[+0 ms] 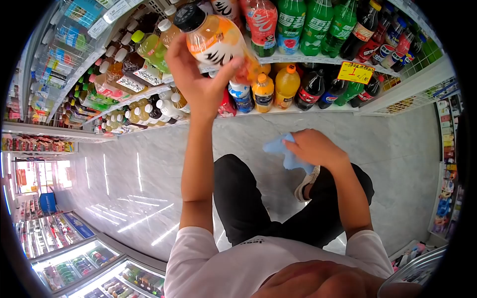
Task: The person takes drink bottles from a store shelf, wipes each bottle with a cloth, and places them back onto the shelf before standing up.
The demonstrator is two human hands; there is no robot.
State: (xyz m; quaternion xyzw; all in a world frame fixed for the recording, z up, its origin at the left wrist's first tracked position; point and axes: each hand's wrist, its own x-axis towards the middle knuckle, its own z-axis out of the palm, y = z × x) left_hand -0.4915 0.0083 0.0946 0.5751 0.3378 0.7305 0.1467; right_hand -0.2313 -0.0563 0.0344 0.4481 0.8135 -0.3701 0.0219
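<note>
My left hand (198, 82) is raised at the shelf with its fingers wrapped round a drink bottle (218, 42). The bottle has a black cap, a white and orange label with dark brush-style characters, and tilts toward the upper left. My right hand (318, 146) hangs lower, over my knee, closed on a light blue cloth (288, 151) that droops from the fingers. Behind the held bottle stands a red-pink bottle (261, 25) on the upper shelf. Below it, an orange juice bottle (263, 92) sits in the lower row.
Green soda bottles (292, 25) and dark cola bottles (310, 89) fill the shelves ahead. A yellow price tag (356, 72) hangs at the shelf edge. More bottled drinks (151, 47) line the left. Grey tiled floor (149, 164) lies below, with glass-topped cabinets (82, 263) at lower left.
</note>
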